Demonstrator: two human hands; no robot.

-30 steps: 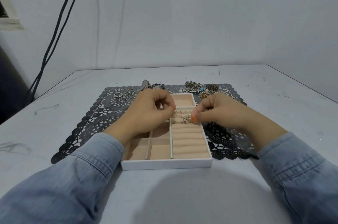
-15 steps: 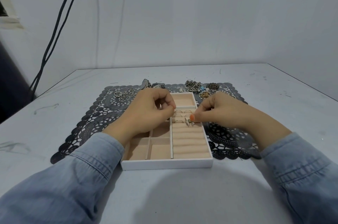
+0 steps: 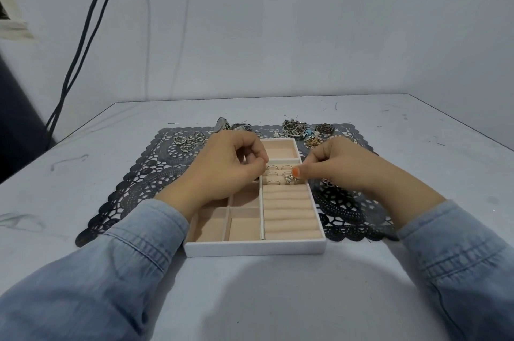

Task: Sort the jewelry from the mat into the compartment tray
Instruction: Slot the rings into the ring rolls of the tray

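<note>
Early going: about 5 rings sit in the far rolls of the white compartment tray (image 3: pixel 254 249), mid-table. The right hand (image 3: pixel 333 165) pinches a silver ornate ring (image 3: pixel 290 179) into a roll; the left hand (image 3: pixel 230 165) is curled, contents hidden. Heaps remain along the black lace mat (image 3: pixel 144 173)'s far edge.

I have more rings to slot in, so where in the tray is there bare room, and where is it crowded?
The ring rolls between the right hand and the tray front wall are bare, as are the front-left compartments and the far square compartment. The far rolls are crowded: rings already sit there, and both hands, the left hand included, meet there.
</note>
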